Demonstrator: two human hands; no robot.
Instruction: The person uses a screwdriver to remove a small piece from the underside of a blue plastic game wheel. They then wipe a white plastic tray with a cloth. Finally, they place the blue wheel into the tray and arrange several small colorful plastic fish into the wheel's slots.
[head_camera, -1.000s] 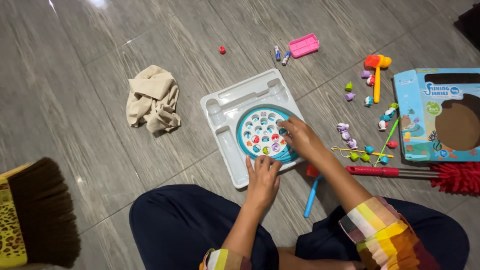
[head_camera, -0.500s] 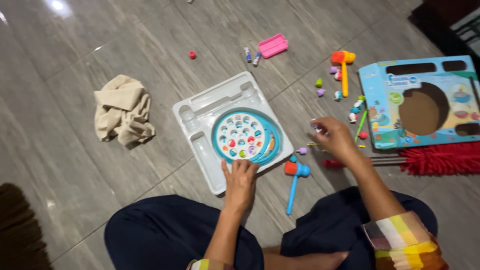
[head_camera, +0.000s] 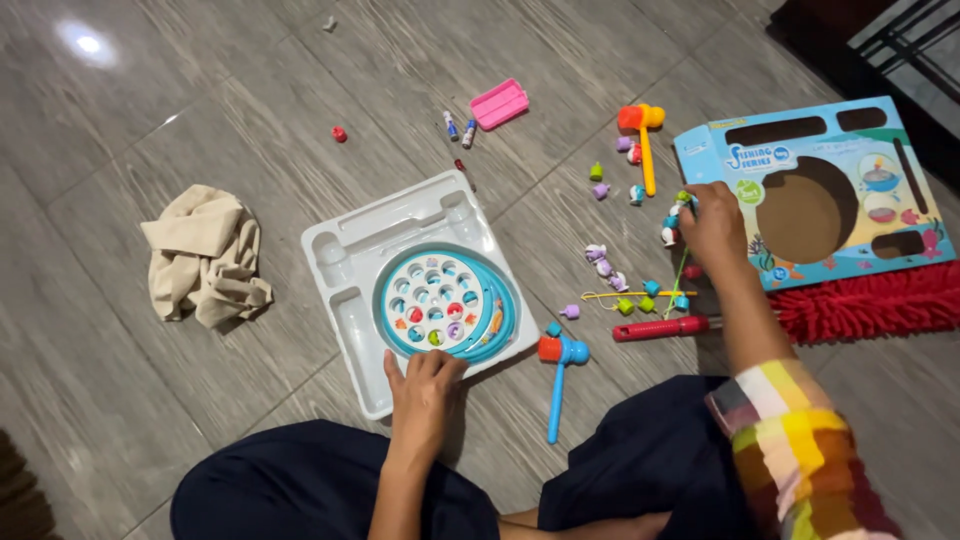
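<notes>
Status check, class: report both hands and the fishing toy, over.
Left hand steadies round fishing toy in white tray. Right hand among small fish pieces by cardboard box. Nothing blocking.

- A crumpled beige cloth (head_camera: 205, 258) lies far left on the grey floor (head_camera: 150, 420).
- A pink tray (head_camera: 499, 104) sits far, centre.
- A yellow-handled hammer (head_camera: 643, 138) lies right of it.
- A red mop (head_camera: 868, 303) lies right.
</notes>
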